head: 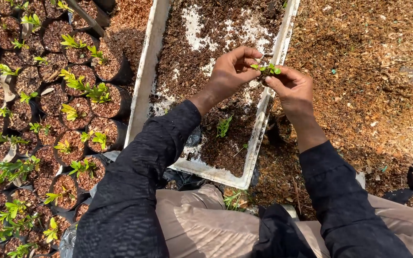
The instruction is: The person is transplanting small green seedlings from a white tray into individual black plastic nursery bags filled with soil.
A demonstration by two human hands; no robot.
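Both hands meet above the right rim of the white tray (145, 71), the left hand (230, 71) and the right hand (290, 88) each pinching one small green seedling (266, 69) between fingers and thumb, held just over the tray's edge. Inside the tray, one more seedling (223, 126) stands in the brown soil, with bare soil open beyond it toward the far end. Left of the tray, black grow bags (72, 143), too many to count, crowd tightly together, while the sawdust ground (359, 71) to the right lies open.
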